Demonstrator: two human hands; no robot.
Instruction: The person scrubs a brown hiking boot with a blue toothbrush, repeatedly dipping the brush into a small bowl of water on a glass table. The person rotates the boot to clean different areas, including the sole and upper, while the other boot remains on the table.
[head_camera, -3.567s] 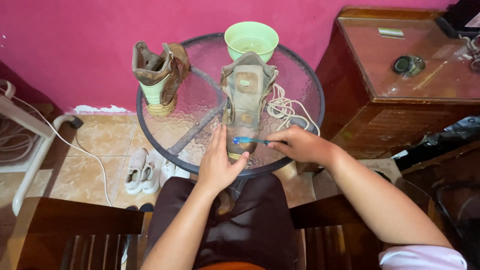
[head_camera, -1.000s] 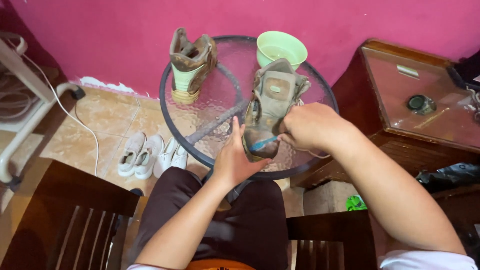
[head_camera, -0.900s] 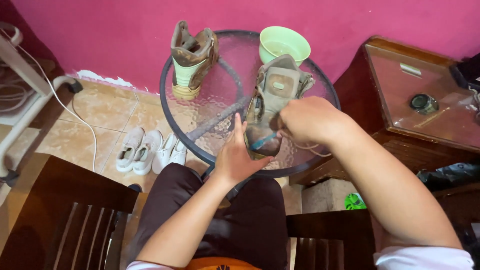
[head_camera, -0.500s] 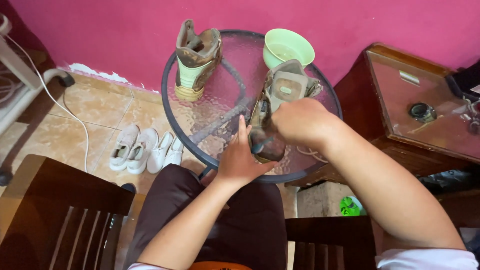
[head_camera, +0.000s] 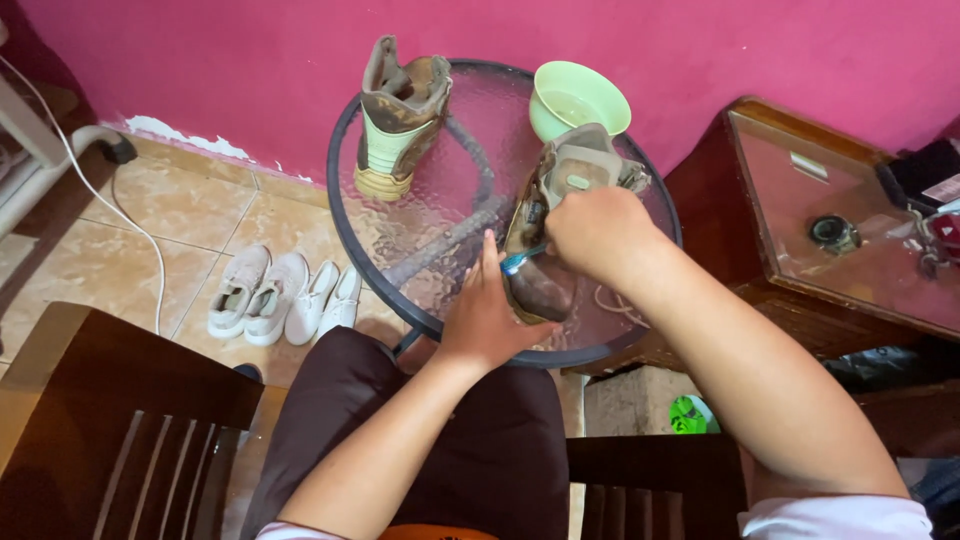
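Your left hand (head_camera: 487, 318) lies flat, fingers extended, against the near end of the boot (head_camera: 552, 225), which lies on the glass table (head_camera: 400, 230). Your right hand (head_camera: 598, 228) is closed around a toothbrush (head_camera: 521, 261), its blue head touching the boot's side. A green bowl (head_camera: 578, 100) stands just behind the boot.

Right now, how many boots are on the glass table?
2. One boot stands upright at the table's far left edge; the other boot lies under both hands, the left hand steadying it. None seem hidden.
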